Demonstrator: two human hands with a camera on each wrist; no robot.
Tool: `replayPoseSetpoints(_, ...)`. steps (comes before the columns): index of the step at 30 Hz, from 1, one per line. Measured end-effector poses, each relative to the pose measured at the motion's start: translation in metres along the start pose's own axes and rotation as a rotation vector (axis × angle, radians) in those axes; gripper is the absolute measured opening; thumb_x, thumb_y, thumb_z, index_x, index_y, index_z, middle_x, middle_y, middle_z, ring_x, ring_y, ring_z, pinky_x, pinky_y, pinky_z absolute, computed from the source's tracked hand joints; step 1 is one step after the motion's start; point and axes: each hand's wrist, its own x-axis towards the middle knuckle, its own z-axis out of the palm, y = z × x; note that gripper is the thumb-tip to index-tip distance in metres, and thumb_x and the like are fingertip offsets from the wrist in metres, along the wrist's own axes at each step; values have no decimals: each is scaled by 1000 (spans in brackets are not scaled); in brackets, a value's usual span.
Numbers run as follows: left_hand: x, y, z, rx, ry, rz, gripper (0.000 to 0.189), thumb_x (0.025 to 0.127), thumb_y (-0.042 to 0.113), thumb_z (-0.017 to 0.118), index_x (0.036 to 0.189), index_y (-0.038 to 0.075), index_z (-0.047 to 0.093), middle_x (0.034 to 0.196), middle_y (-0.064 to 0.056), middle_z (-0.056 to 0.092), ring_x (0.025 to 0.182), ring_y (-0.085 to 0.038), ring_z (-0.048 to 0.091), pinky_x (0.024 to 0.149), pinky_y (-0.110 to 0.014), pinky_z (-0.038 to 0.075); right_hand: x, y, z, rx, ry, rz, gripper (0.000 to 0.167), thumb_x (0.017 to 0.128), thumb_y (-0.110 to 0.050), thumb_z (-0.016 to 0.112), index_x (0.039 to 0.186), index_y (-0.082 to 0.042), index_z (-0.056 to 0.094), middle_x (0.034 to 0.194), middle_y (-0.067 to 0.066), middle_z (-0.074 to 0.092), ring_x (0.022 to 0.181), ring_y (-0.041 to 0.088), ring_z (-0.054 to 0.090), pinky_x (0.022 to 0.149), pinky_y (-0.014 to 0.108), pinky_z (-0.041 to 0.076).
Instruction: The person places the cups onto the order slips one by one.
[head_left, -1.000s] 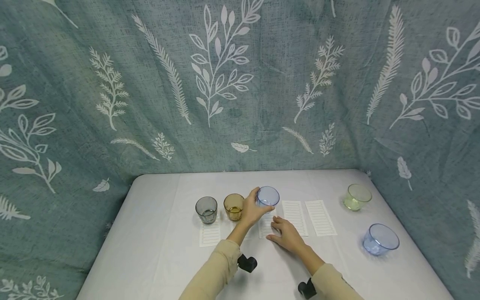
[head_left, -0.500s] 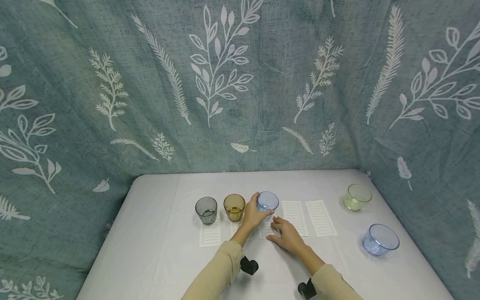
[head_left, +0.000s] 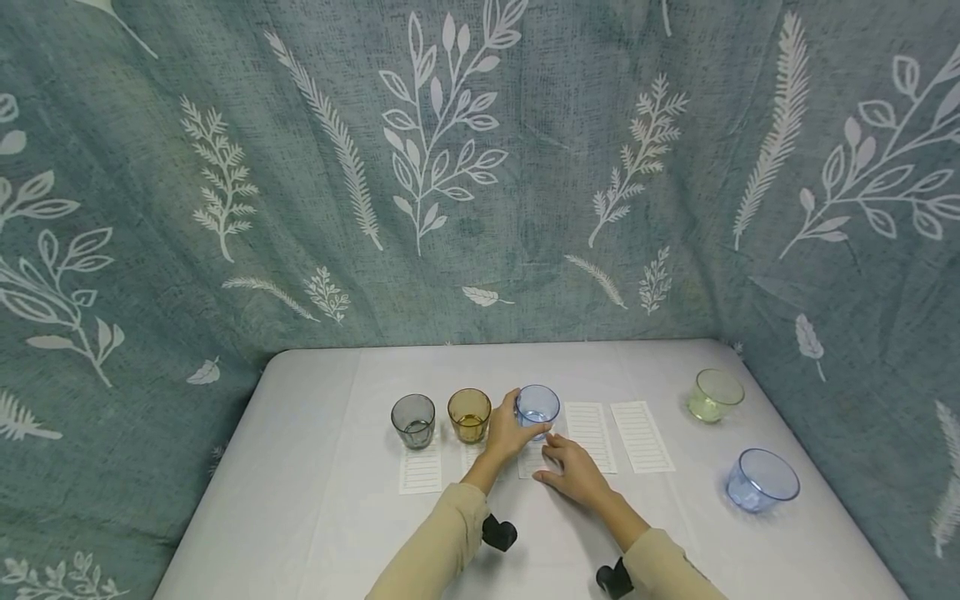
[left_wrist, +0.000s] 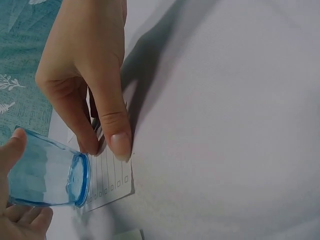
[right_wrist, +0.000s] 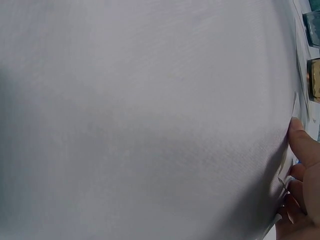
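Note:
A clear blue glass [head_left: 537, 408] is gripped by my left hand [head_left: 508, 432], thumb on the near side and fingers round the left. The glass is upright over the far end of a lined paper slip [head_left: 528, 465]. In the left wrist view, the blue glass [left_wrist: 42, 172] has its base close to the slip's printed lines; contact is hard to tell. My right hand [head_left: 576, 471] rests on that same slip, thumb and fingers spread with the tips down on the paper. Seen from the right wrist, the right hand [right_wrist: 305, 172] touches the slip's edge.
Left of the hands stand a grey glass [head_left: 413, 422] and an amber glass [head_left: 469, 417], each at a paper slip. Two more slips, one a lined sheet [head_left: 642, 437], lie to the right. Farther right are a green glass [head_left: 713, 396] and another blue glass [head_left: 761, 482].
Over the past second my left hand has brought the blue glass down and slightly nearer, onto or just above the slip. The last half second shows hardly any motion. The right hand stays put.

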Motion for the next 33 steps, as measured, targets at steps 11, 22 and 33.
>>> replayPoseSetpoints(11,-4,-3,-1,23,4,22,82,76,32,78,138,-6,39,131,-26,52,118,-39,52,100,-47,45,1,0,2,-5,-6,15,50,79,-25,75,113,9,63,132,22,52,126,40,44,105,51,37)
replayPoseSetpoints(22,-6,-3,-2,10,11,5,85,75,31,79,140,-5,37,133,-26,50,117,-41,53,98,-47,47,1,0,2,-17,12,-10,49,78,-25,76,112,9,64,130,24,53,125,40,46,104,51,38)
replayPoseSetpoints(33,-10,13,-18,-35,28,90,77,78,18,78,140,-3,38,140,-24,43,125,-39,45,103,-46,41,1,0,1,4,19,-11,49,77,-24,77,111,10,64,129,24,54,124,41,46,103,52,38)
